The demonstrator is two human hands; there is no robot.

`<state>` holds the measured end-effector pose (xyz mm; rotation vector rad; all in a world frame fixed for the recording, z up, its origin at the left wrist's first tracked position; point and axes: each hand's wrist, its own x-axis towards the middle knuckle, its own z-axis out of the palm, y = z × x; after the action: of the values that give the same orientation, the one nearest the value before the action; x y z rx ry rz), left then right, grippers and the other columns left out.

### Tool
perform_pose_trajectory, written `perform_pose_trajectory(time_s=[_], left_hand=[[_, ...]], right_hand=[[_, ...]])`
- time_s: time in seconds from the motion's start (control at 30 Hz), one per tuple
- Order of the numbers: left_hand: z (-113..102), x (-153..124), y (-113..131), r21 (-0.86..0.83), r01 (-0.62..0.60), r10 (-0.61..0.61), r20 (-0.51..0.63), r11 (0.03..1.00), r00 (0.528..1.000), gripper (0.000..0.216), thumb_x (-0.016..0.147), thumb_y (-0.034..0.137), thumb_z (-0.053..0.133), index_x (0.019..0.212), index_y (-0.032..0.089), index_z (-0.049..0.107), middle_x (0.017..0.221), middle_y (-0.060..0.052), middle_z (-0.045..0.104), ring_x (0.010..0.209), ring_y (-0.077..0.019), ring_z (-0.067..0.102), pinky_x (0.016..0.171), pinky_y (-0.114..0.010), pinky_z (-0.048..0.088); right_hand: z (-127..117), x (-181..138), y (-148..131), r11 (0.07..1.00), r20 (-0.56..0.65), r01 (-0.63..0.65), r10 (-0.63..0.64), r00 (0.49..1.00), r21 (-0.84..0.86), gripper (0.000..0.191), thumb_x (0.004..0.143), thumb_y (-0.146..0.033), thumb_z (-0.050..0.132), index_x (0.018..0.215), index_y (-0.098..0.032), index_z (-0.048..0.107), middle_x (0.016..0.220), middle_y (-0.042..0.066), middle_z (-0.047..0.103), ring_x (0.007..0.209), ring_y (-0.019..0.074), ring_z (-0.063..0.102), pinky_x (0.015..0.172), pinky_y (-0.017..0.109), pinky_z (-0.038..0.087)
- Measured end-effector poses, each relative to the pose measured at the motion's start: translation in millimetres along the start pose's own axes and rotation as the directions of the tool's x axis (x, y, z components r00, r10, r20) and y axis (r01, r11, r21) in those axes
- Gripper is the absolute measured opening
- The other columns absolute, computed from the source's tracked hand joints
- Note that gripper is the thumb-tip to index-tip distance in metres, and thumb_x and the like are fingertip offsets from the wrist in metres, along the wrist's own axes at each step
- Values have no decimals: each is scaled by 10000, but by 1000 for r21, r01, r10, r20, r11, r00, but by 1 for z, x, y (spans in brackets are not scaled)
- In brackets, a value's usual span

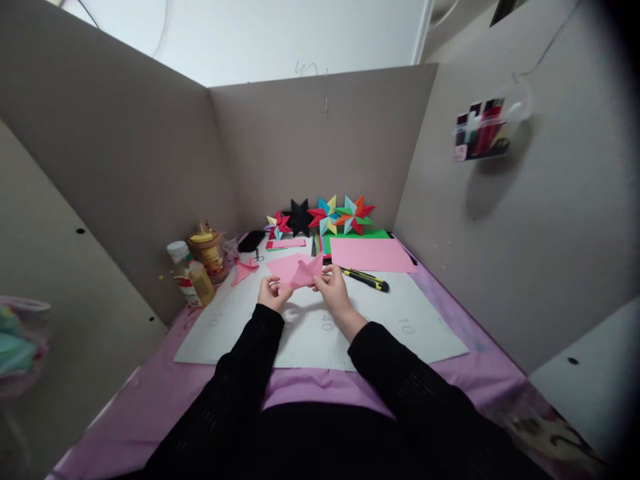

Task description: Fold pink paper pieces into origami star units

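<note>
Between my two hands, above the white board (240, 333), is a partly folded piece of pink paper (304, 273). My left hand (273, 293) pinches its lower left edge, thumb in front. On the other side my right hand (334, 291) grips the right edge between thumb and fingers. Behind it lies more pink paper (280, 265), partly covered, so I cannot tell where one piece ends. A folded pink paper piece (245, 269) rests to the left on the board. Just right of my right hand lies a black and yellow utility knife (367, 280).
Several folded paper stars (354, 215) stand against the back panel. Pink sheets (373, 255) lie at the back right, by pink strips (287, 244) and small scissors (259, 255). A glue bottle (197, 280), a brown jar (209, 253) and a black object (251, 241) are at the left.
</note>
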<state>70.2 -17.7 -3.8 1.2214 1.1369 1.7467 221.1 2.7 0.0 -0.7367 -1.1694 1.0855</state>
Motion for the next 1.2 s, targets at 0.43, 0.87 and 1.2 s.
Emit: perform_pose_trajectory(time_s=[0.43,0.87,1.2], left_hand=[[-8,-1,0,73,81,-83,28,994,996,292,562,367,716,500,139,544,449,35,524,423,-79,442,434,-203,339],[-6,-3,1,57,115,-116,27,992,993,296,555,369,718,509,120,564,448,31,514,421,-68,405,424,-196,299],[-5,-4,-1,122,122,-134,91,985,987,301,569,392,702,535,124,569,449,34,493,434,-76,402,437,-202,296]], right_hand=[[3,-14,-13,998,360,2,23,933,-68,414,660,-266,664,1001,-218,436,665,-32,602,619,136,605,545,229,434],[-2,-9,-11,991,263,21,15,965,-135,213,729,-373,583,714,-161,584,583,0,568,529,107,508,488,220,374],[1,-12,-12,952,149,108,-67,987,-287,210,721,-316,546,582,-176,474,519,-43,458,503,90,408,505,218,334]])
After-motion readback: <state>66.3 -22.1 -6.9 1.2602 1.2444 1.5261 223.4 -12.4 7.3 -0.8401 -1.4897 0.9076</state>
